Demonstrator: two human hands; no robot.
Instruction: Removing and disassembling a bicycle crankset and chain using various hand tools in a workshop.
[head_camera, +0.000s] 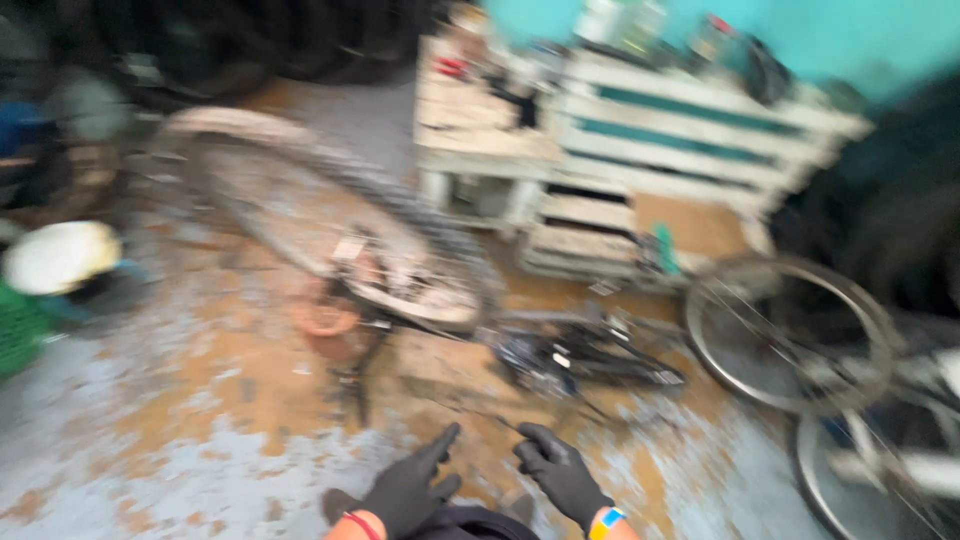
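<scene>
The view is blurred by motion. Both my hands wear black gloves and hover low over a worn, stained floor. My left hand (410, 485) has its index finger stretched out and holds nothing. My right hand (558, 470) is loosely curled with fingers apart, and I see nothing in it. Just beyond them lies a dark bicycle part (560, 355) with chain and gears. A bicycle wheel with a knobby tyre (330, 215) lies tilted on the floor further away.
A bare metal rim (790, 335) rests at the right, with another wheel (880, 470) below it. White wooden pallets (640, 150) form a bench at the back. A white bowl-like object (60, 258) and a green crate (15, 335) sit at the left.
</scene>
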